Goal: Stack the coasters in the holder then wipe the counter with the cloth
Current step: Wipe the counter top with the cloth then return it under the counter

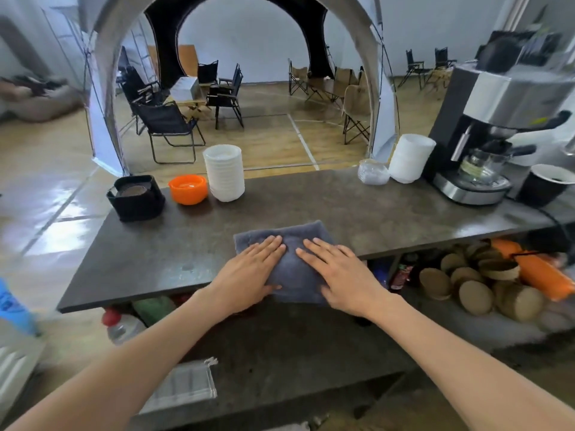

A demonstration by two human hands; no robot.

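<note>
Across the middle of our view runs the dark stone table (pixel 357 209), its near edge facing us and its far edge toward the wooden floor; at the far right corner stands the coffee machine (pixel 485 135), with a black paper cup (pixel 544 185) just beside it at the right edge. Near the middle of the near edge lies the grey cloth (pixel 289 259), flat on the table and reaching right up to that edge; we press both palms on it. Our left hand (pixel 252 272) rests on the cloth's left part, fingers straight and close together, thumb along the cloth's near side; our right hand (pixel 339 275) rests on its right part, fingers spread flat, gripping nothing; the two hands sit near each other without touching. Along the far edge, left of centre, stands a stack of white bowls (pixel 224 172); a second stack of white bowls (pixel 409 161) stands toward the right, next to the coffee machine. At the far left corner sits the black holder (pixel 137 199), with brown coasters (pixel 132 190) inside it; between the holder and the left stack sits an orange bowl (pixel 188 188). Smallest, a clear lidded cup (pixel 372 172) lies just beside the right stack.
</note>
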